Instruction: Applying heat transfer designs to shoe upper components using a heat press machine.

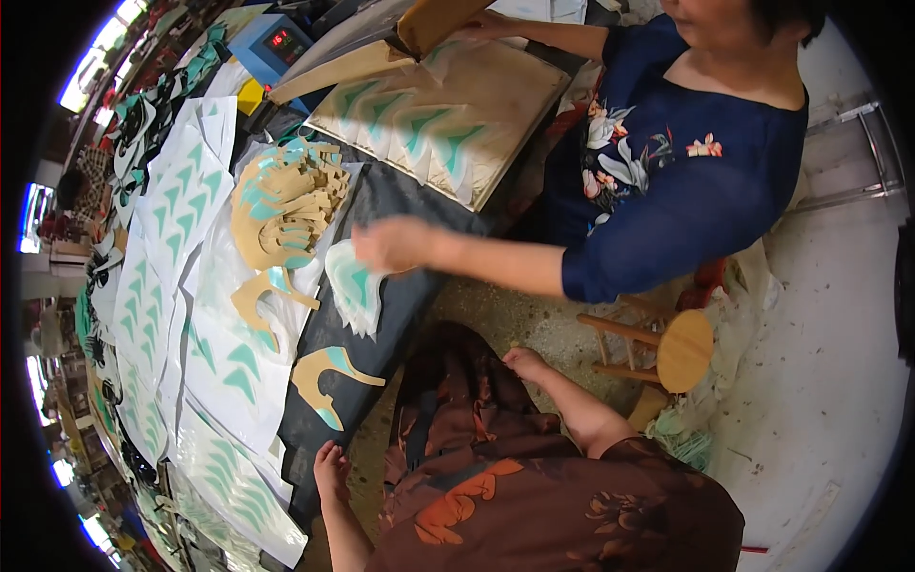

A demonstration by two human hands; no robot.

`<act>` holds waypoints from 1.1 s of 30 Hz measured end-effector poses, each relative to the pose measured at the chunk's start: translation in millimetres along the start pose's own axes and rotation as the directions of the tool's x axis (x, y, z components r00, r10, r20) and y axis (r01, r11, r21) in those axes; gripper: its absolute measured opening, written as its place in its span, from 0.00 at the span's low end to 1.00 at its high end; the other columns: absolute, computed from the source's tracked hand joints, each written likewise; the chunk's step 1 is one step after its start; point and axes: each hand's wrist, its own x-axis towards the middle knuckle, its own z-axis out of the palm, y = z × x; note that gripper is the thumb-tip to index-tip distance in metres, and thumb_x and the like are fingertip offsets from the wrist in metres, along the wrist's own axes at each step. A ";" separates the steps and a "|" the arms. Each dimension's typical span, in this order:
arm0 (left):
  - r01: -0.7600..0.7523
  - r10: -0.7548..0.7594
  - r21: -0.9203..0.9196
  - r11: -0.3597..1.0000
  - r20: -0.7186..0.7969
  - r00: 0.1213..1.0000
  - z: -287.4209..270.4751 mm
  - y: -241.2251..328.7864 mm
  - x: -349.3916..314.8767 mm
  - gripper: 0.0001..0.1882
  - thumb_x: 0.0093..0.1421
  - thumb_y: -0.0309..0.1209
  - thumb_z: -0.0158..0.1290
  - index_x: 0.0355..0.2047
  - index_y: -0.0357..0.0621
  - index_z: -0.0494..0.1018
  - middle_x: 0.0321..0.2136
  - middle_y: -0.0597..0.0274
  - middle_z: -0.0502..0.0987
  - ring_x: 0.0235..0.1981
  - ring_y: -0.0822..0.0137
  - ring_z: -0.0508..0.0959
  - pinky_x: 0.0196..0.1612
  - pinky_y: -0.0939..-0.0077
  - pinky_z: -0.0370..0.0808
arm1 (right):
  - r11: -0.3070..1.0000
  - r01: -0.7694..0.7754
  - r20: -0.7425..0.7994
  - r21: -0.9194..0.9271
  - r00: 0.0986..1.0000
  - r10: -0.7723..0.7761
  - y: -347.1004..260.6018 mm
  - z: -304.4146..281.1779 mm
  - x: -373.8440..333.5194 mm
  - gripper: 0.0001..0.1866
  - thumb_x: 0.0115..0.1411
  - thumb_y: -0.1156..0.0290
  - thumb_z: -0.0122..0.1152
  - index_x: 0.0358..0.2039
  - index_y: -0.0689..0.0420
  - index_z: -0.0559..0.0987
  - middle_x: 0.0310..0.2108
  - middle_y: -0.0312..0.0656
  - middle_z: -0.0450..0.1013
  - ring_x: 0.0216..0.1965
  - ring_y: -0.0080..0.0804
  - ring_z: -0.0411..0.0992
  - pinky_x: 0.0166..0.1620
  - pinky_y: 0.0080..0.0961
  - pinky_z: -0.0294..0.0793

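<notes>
My left hand (332, 471) rests at the table's near edge with loosely parted, slightly bent fingers and nothing visible in them. Just beyond it lies a curved tan piece with pale green patches (319, 379) on the dark tabletop. My right hand (526, 364) is beside the lap of my brown floral clothing, its fingers drawn together; whether they pinch anything is hidden. A second tan curved piece (255, 307) lies farther off, below a heaped pile of such pieces (286, 205). Neither hand touches these.
Across from me a person in navy reaches a blurred hand (396, 245) over a stack of white-and-green pieces (355, 291). Their other arm is at the raised lid of a press (410, 43); green shapes lie on its bed (496, 95). White sheets (219, 296) and a wooden stool (684, 351) are nearby.
</notes>
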 end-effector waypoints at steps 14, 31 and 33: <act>0.006 -0.005 0.026 1.000 -0.054 0.999 -13.4 -20.0 -0.8 0.15 0.54 0.26 0.47 0.43 0.42 0.65 0.25 0.68 0.70 0.20 0.78 0.67 0.22 0.86 0.65 | 0.991 -0.035 0.110 0.129 0.994 0.020 -14.1 -9.1 -17.3 0.04 0.52 0.72 0.50 0.29 0.54 0.72 0.18 0.32 0.65 0.17 0.19 0.61 0.19 0.16 0.60; 0.048 -0.051 -0.024 0.999 -0.104 0.993 -22.1 -31.4 -1.3 0.15 0.53 0.27 0.47 0.43 0.44 0.65 0.26 0.68 0.70 0.21 0.77 0.68 0.28 0.82 0.67 | 0.985 -0.068 0.170 0.156 0.985 0.041 -34.8 -2.1 -6.7 0.03 0.53 0.70 0.48 0.27 0.53 0.71 0.15 0.28 0.62 0.14 0.16 0.60 0.17 0.15 0.57; 0.036 -0.039 -0.030 0.999 -0.095 0.995 -25.7 -31.8 -0.5 0.15 0.53 0.27 0.47 0.42 0.44 0.65 0.25 0.69 0.70 0.21 0.77 0.67 0.26 0.82 0.67 | 0.981 -0.046 0.202 0.188 0.979 0.007 -34.6 2.0 -5.7 0.03 0.52 0.70 0.48 0.25 0.53 0.71 0.16 0.28 0.64 0.15 0.17 0.60 0.17 0.16 0.57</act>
